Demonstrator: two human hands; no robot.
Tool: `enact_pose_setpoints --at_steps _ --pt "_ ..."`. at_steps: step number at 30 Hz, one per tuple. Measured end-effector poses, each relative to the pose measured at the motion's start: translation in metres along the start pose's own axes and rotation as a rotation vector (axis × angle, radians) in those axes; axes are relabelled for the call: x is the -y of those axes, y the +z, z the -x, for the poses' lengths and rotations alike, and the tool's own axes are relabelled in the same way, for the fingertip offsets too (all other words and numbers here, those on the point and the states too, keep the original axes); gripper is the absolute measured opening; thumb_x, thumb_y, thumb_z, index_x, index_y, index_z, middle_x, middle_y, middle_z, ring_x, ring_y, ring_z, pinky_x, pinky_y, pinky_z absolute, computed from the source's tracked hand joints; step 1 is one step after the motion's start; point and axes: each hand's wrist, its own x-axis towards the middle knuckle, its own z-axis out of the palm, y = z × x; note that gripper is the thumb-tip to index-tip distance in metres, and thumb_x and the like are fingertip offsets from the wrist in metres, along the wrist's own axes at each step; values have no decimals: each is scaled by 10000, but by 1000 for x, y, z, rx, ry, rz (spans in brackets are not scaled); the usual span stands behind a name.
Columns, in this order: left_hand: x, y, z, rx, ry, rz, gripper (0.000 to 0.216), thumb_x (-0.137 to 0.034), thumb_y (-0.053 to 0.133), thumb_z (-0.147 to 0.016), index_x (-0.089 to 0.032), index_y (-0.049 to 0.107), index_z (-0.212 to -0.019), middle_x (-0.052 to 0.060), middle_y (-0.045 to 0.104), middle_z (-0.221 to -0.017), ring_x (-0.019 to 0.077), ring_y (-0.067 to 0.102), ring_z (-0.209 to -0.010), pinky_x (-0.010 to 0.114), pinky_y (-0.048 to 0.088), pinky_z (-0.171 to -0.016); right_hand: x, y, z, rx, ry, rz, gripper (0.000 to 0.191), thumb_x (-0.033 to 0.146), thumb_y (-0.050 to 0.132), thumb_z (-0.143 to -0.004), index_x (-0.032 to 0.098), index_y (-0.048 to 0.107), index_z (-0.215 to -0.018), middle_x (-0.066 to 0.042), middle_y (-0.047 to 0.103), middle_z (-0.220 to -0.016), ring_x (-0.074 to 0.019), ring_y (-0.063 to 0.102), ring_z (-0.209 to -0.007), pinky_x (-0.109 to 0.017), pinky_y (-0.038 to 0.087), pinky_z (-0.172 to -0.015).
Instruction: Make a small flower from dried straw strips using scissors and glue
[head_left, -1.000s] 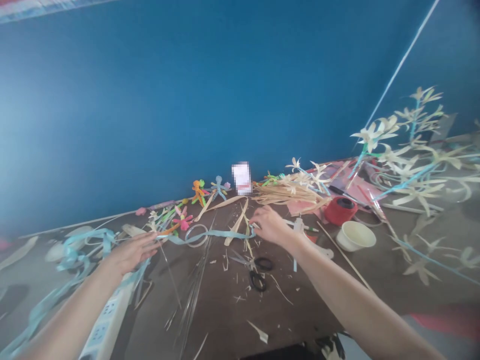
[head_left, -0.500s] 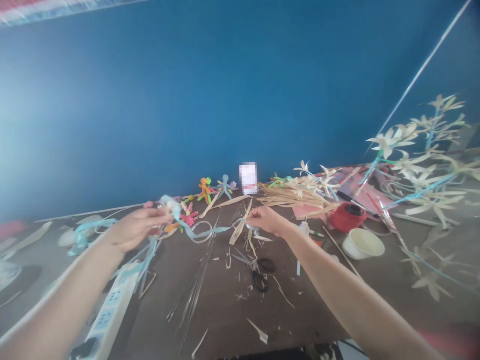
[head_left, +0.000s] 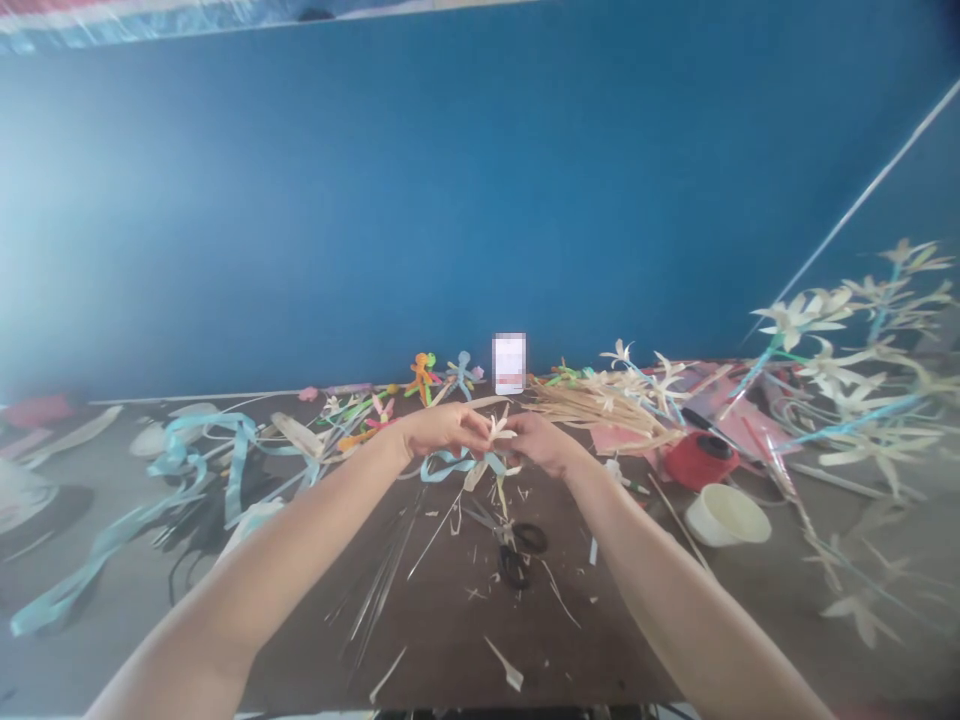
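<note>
Both hands meet over the middle of the table. My left hand is closed, its fingertips at a small pale flower with narrow petals. My right hand comes in from the other side, its fingers pinched at the flower and a light-blue ribbon. This ribbon curls out below the fingers to the left. A thin wire stem slants down toward the lower left from the hands. The exact grip of each fingertip is partly hidden. Just below lie scissors with black handles.
Pale strips, a red tape-like roll and a cream bowl lie to the right, near pale flower stems. Loose blue ribbon spreads on the left. Thin wires and scraps lie in front. A phone-like white rectangle stands at the back.
My left hand has moved right to meet my right hand and no longer holds the bundle of blue ribbon. A pale flower now shows between the hands.
</note>
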Motion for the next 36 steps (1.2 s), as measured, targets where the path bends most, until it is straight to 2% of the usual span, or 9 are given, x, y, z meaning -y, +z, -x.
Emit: enact_pose_setpoints --at_steps 3,11,18,29,36 --pt "10 -4 -2 74 -21 28 149 -283 659 -651 -146 675 -708 17 590 -655 91 490 -550 208 323 -461 -2 -4 1 -5 23 3 184 325 638 -652 156 644 -724 35 537 -562 -64 416 -439 -204 356 -452" --pt "17 -4 6 74 112 43 95 -234 697 -617 -150 696 -659 14 571 -659 109 485 -621 246 352 -594 -7 -11 4 90 60 7 180 321 641 -654 152 590 -685 45 517 -577 -63 434 -438 -199 359 -452" --pt "28 0 12 -41 164 131 71 -224 691 -613 -156 675 -603 -30 489 -600 75 405 -558 229 316 -558 -6 -11 8 157 83 42 174 318 623 -680 152 593 -635 67 462 -443 -65 385 -403 -192 306 -427" --pt "28 4 28 -215 76 71 92 -231 677 -624 -141 672 -603 -5 561 -616 81 448 -564 226 332 -568 -27 -22 14 43 77 6 207 350 596 -694 157 564 -624 73 441 -425 -63 388 -387 -199 326 -439" --pt "27 3 34 -247 36 -35 111 -258 676 -617 -148 678 -628 -5 575 -607 89 446 -557 221 327 -561 -23 -24 16 90 108 1 292 421 616 -674 147 537 -612 55 469 -501 -34 302 -382 -180 194 -375"
